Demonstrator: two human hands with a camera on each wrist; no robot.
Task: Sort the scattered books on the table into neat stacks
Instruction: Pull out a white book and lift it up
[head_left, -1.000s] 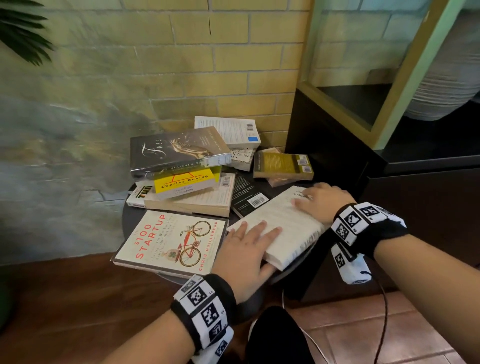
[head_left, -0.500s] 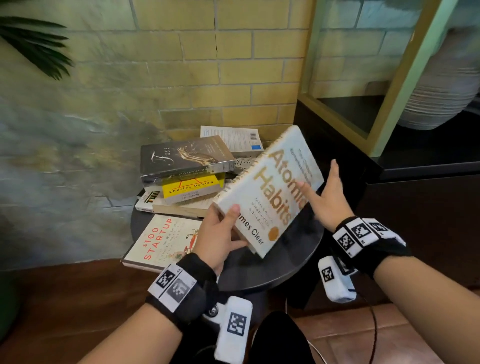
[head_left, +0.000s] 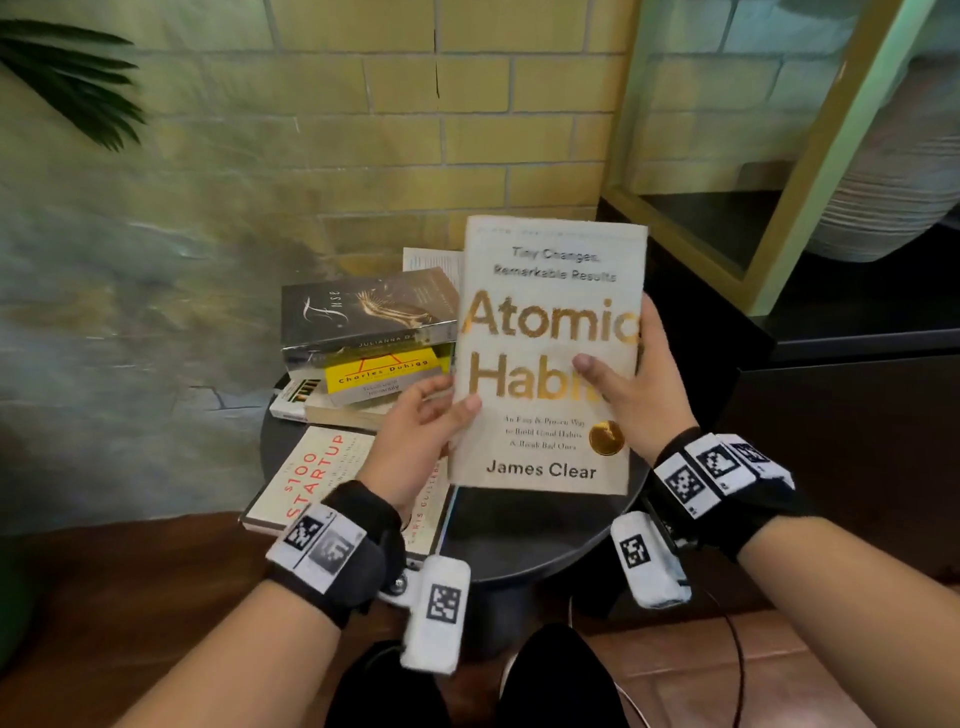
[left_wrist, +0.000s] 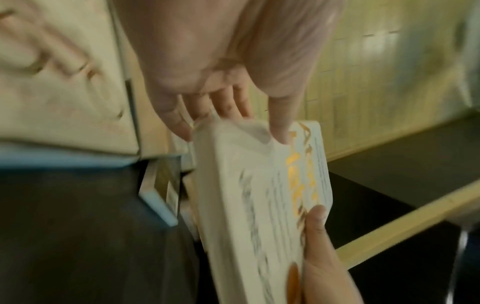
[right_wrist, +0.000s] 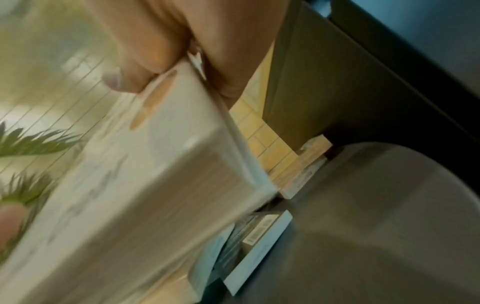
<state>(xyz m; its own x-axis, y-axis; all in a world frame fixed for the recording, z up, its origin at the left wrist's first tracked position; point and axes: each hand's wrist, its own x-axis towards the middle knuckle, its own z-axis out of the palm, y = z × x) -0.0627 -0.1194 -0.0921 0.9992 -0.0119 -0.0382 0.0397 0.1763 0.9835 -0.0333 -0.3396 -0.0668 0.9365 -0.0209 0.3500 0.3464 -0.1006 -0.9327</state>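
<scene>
While both hands pinch it, the cream "Atomic Habits" paperback (head_left: 545, 358) stands upright above the round black table (head_left: 524, 540), title upward; left hand (head_left: 415, 441), right hand (head_left: 631, 395). Blurry wrist views seemingly show fingers behind.

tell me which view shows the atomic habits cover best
The head view: the Atomic Habits book faces the camera, title and author readable, left hand and right hand gripping its sides. Both wrist views catch it edge-on and blurred, its print unreadable.
</scene>
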